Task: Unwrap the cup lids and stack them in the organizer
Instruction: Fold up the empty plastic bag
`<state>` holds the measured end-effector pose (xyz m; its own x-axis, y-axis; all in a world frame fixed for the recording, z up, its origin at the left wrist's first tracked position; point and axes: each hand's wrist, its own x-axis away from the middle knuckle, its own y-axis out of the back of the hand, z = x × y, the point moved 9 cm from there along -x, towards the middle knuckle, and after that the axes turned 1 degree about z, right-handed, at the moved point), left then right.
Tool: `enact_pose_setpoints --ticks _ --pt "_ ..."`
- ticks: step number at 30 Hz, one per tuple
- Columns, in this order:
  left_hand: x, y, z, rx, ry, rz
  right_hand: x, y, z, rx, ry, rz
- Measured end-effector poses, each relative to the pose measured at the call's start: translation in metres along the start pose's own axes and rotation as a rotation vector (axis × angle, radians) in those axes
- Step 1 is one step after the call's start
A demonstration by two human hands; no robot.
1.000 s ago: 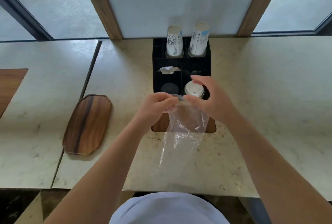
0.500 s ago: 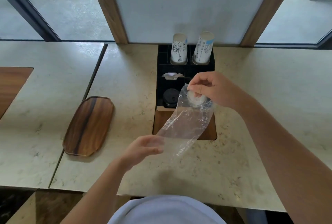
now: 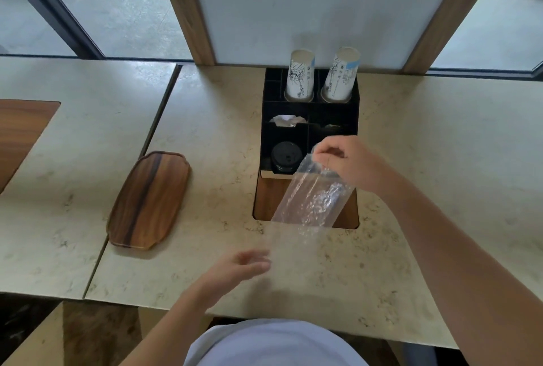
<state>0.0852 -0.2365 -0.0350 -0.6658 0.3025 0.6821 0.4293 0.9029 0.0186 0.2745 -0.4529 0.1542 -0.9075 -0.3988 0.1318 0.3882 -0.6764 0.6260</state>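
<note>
Head view: our right hand (image 3: 349, 160) pinches the top edge of the clear plastic wrapper (image 3: 314, 201), which hangs empty over the front right of the black organizer (image 3: 266, 136). Our left hand (image 3: 241, 265) at 6 o'clock is blurred, fingers loose, holding nothing. Black lids (image 3: 286, 155) sit in the front left compartment; white lids are hidden behind the hand and wrapper. Two paper cup stacks (image 3: 301, 78) stand at 12 o'clock. A wooden tray (image 3: 150, 198) lies at 9 o'clock on the counter (image 3: 440, 160).

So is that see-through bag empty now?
Looks empty: the plastic bag hangs limp from the right hand, the counter showing through it.
</note>
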Motion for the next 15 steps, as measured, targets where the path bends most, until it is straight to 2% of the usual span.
enact_pose_setpoints --ticks 4,7,10,13,15 --pt "-0.012 0.009 -0.031 0.078 -0.075 -0.111 -0.014 -0.037 -0.029 -0.007 -0.132 0.226" --pt "-0.037 0.001 -0.062 0.071 -0.132 -0.163 -0.034 -0.067 -0.048 -0.032 -0.181 0.308" --pt "-0.065 0.001 -0.063 0.115 -0.097 -0.271 -0.047 -0.085 -0.089 0.084 -0.252 0.312" --pt "-0.082 0.002 -0.035 0.224 0.033 -0.332 -0.036 -0.097 -0.143 0.250 -0.355 0.306" --pt "-0.084 -0.003 -0.015 0.292 0.099 -0.383 -0.019 -0.105 -0.170 0.303 -0.395 0.236"
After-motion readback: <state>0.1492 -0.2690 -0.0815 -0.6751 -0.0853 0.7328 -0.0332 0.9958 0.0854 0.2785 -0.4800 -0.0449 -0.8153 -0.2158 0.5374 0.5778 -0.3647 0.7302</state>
